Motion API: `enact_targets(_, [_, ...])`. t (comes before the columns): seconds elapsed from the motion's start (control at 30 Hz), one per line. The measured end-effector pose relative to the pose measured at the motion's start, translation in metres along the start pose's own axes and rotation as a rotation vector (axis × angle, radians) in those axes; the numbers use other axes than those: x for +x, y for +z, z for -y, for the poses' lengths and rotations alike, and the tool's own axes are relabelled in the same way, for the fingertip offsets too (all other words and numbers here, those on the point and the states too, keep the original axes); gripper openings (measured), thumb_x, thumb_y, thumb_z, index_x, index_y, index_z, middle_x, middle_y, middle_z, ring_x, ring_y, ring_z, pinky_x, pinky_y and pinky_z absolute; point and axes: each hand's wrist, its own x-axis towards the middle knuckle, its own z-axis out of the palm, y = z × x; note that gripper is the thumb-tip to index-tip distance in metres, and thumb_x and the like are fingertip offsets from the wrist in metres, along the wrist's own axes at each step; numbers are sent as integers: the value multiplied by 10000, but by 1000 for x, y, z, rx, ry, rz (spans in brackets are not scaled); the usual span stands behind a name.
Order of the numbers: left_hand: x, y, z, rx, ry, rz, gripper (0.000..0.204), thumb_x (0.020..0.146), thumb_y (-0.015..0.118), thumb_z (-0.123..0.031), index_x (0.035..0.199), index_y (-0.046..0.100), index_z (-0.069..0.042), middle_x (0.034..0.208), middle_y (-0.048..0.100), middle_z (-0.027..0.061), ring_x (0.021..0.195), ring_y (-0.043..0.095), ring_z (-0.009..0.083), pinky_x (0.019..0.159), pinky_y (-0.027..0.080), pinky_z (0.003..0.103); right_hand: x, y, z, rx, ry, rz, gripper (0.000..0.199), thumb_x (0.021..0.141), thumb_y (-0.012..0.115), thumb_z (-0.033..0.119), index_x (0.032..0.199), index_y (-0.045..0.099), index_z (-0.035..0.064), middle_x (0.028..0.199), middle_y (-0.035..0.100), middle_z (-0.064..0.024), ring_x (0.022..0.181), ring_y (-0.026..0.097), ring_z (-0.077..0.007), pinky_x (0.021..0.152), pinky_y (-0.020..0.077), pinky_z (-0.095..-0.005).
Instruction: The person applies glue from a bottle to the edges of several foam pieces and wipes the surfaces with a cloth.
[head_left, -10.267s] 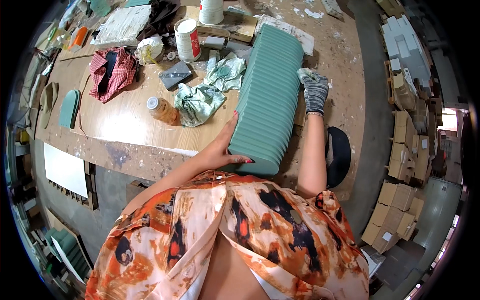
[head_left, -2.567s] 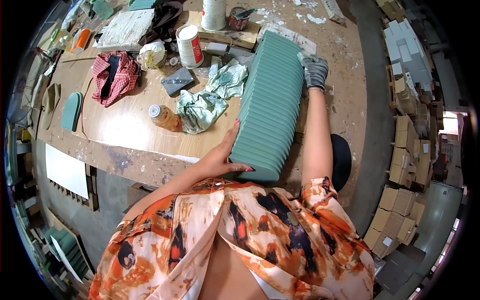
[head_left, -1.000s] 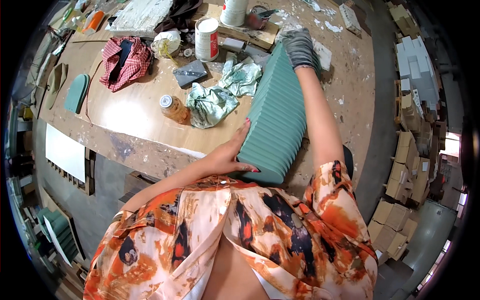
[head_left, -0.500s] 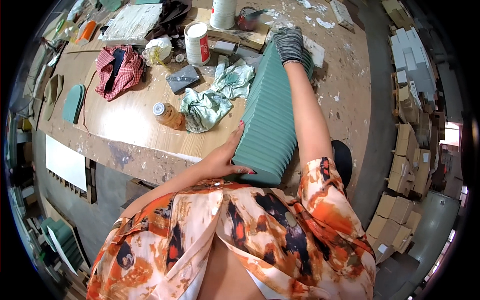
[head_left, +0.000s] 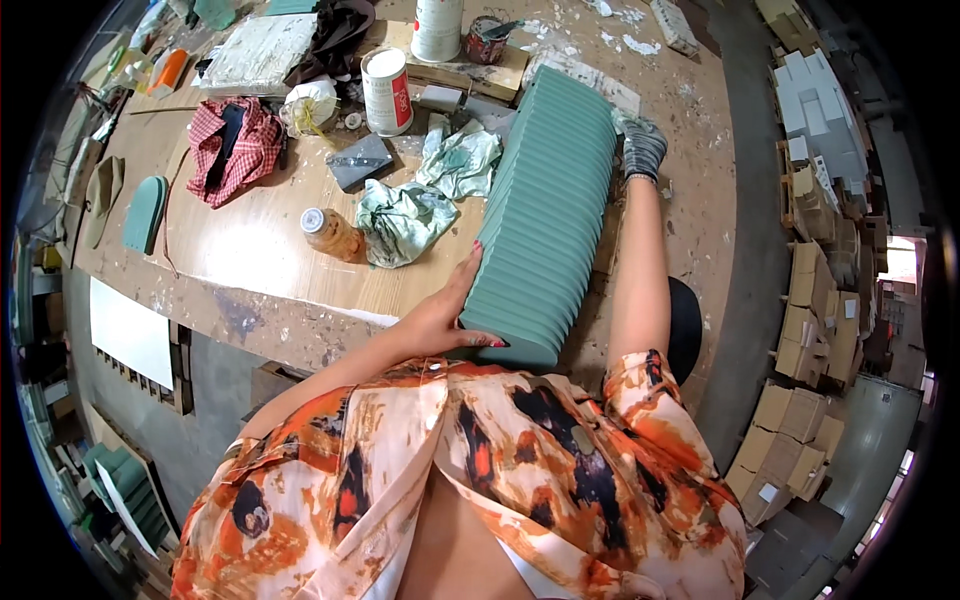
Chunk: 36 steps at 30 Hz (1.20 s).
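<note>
A long green block with ribbed sides (head_left: 545,200) lies lengthwise on the worktable, its smooth near end close to my body. Bare and stretched out, my left hand (head_left: 452,315) rests against the block's near left corner, thumb apart from the fingers. My right hand (head_left: 643,150) wears a grey striped glove and is beside the block's far right side. Its fingers are curled around something pale and greenish that I cannot make out. Left of the block lie crumpled, green-stained cloths (head_left: 405,222) and a bottle of amber liquid (head_left: 332,235).
On the paint-spattered table (head_left: 690,190) stand white cans (head_left: 387,92), a dark red paint pot (head_left: 486,40), a grey block (head_left: 360,162) and a checked red cloth (head_left: 235,150). A black round seat (head_left: 684,330) is at the right edge. Cardboard boxes (head_left: 810,315) are stacked farther right.
My right hand has moved from the top of the block's far end to the right and nearer, down beside its right side. My left hand stays at the near corner.
</note>
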Motion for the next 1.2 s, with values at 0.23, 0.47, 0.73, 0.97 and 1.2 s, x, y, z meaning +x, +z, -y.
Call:
enact_targets(0.23, [-2, 0, 2, -25, -11, -11, 1238, 767, 849, -276, 1570, -66, -53, 1633, 44, 243, 1506, 150, 367, 1175, 302, 399, -11, -13, -31, 185, 141, 54, 242, 873, 662, 77, 1069, 720, -52, 1050, 741, -96, 909, 683, -172, 833, 525, -277])
enact_targets(0.47, [-6, 0, 7, 1, 18, -32, 1253, 758, 857, -274, 1570, -71, -50, 1633, 35, 249, 1499, 165, 382, 1161, 322, 397, -8, 6, -34, 237, 153, -23, 275, 841, 703, 162, 1048, 740, -15, 953, 762, -83, 818, 701, -177, 789, 534, -290])
enact_targets(0.73, [-4, -3, -1, -100, -47, -11, 1251, 762, 854, -268, 1568, -77, -48, 1633, 23, 248, 1502, 154, 377, 1153, 337, 389, 7, 39, 22, -698, -128, 0, 444, 857, 597, 455, 1011, 754, 70, 1027, 734, -123, 965, 671, -323, 976, 442, -416])
enact_targets(0.97, [0, 0, -2, -36, -1, 1, 1248, 764, 850, -278, 1567, -76, -44, 1629, 54, 249, 1497, 170, 382, 1153, 339, 391, 18, 106, 52, -782, -440, 52, 420, 831, 634, 384, 1048, 736, 39, 1078, 719, -162, 1054, 635, -341, 1030, 424, -435])
enact_targets(1.2, [-2, -1, -4, -45, -20, -5, 1251, 762, 850, -282, 1567, -77, -47, 1624, 77, 249, 1486, 201, 386, 1149, 346, 400, 25, 141, 75, -486, -412, 81, 450, 721, 800, 354, 1017, 747, 20, 1012, 703, -230, 955, 664, -364, 960, 493, -392])
